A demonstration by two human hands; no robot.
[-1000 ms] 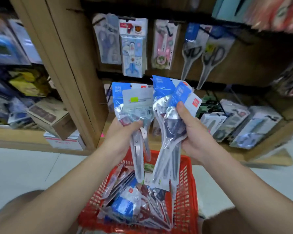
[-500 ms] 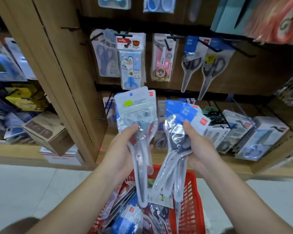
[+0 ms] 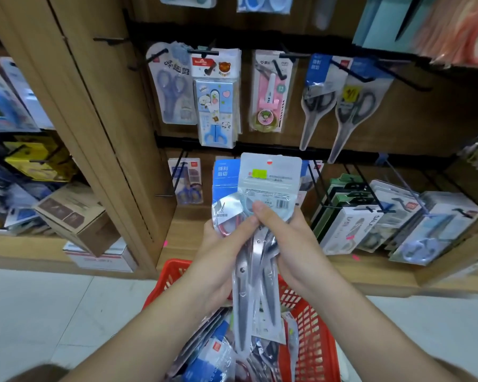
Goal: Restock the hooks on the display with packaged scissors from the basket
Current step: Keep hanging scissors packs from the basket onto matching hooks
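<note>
Right now both hands are closed on one bunch. The left hand (image 3: 218, 260) curls round the packaged scissors (image 3: 257, 271) from the left, thumb laid across the front. The right hand (image 3: 298, 244) wraps them from the right, its thumb pressing the front pack (image 3: 269, 180) just below the label. The thumbs touch, so neither hand is free.

The bunch stands upright between the hands, its long axis near vertical. The card headers point up toward the shelving and the blades point down at the red basket (image 3: 319, 334). The basket sits directly beneath, with more packs lying in it. A blue-headed pack (image 3: 224, 175) shows behind the front one, on the left. How many packs the bunch holds I cannot tell.

The hooks (image 3: 409, 78) lie ahead and above. The hanging pairs (image 3: 319, 95) with the same blue headers are up and to the right, so the right hand is the nearer. I judge the step in hand to be sorting out one pack. Next, one hand must take a single pack by its header, keep it upright, and bring its hang hole level with a hook tip.
</note>
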